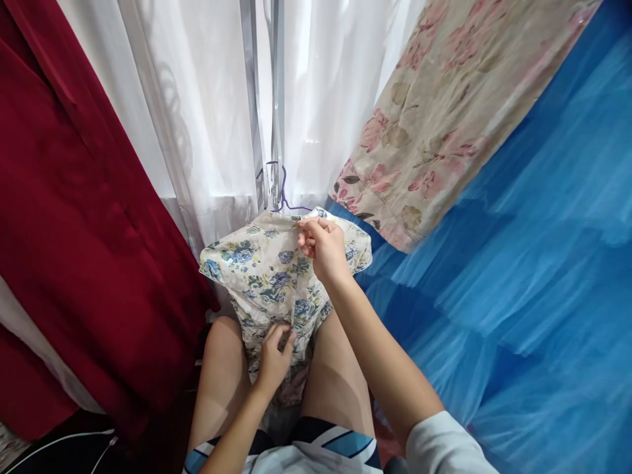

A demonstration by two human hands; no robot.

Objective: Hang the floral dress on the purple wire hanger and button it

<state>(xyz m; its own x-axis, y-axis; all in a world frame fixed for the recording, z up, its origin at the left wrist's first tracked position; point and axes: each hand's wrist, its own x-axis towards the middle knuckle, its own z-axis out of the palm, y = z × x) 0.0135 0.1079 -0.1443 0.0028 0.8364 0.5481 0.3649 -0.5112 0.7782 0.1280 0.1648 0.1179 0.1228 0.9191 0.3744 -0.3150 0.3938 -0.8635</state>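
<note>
A white dress [266,270] with blue flowers and green leaves hangs in front of me on a purple hanger [285,191]. Its lower part drops between my knees, and a straight seam runs down its middle. At the top of that seam, my right hand [323,247] is closed in a pinch on the neckline. Lower down, my left hand [276,355] pinches the cloth beside the seam, thumb and fingers together. Whether a zipper pull lies in either pinch is too small to tell.
Red cloth [93,217] hangs at the left. White curtains [207,99] and grey straps [276,85] hang behind the hanger. On the right are a beige cloth with pink flowers [434,118] and layered blue tulle [533,283]. A white cable [64,438] lies at lower left.
</note>
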